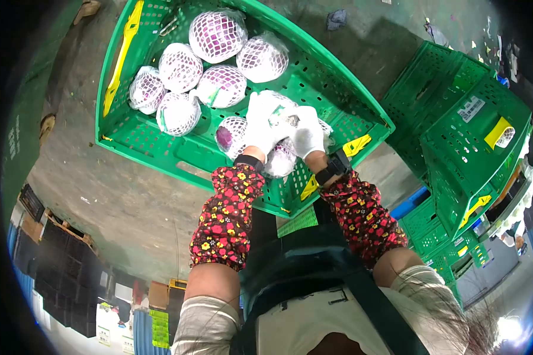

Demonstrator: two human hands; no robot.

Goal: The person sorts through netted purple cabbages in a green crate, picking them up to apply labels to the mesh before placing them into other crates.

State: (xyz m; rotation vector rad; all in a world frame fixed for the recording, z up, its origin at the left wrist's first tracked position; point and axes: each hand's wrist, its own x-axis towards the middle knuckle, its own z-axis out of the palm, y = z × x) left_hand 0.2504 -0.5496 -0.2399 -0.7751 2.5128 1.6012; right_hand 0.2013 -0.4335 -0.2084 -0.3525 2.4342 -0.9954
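Note:
Several purple round vegetables [218, 36] in white foam nets and clear wrap lie in a green crate [154, 148] with yellow handles. Both hands wear white gloves and are inside the crate, near its front right part. Between them is a wrapped round item [276, 106] with a green mark. My left hand [262, 127] is closed against its left side, and my right hand [307, 131] is closed on its right side. Below the hands sit more netted vegetables [281, 161], partly hidden by the gloves.
More green crates [474, 136] stand stacked at the right, one with a white label. The concrete floor [130, 195] shows at the left. A dark crumpled scrap [336, 20] lies on the floor beyond the crate. Dark stacked items [65, 272] are at the lower left.

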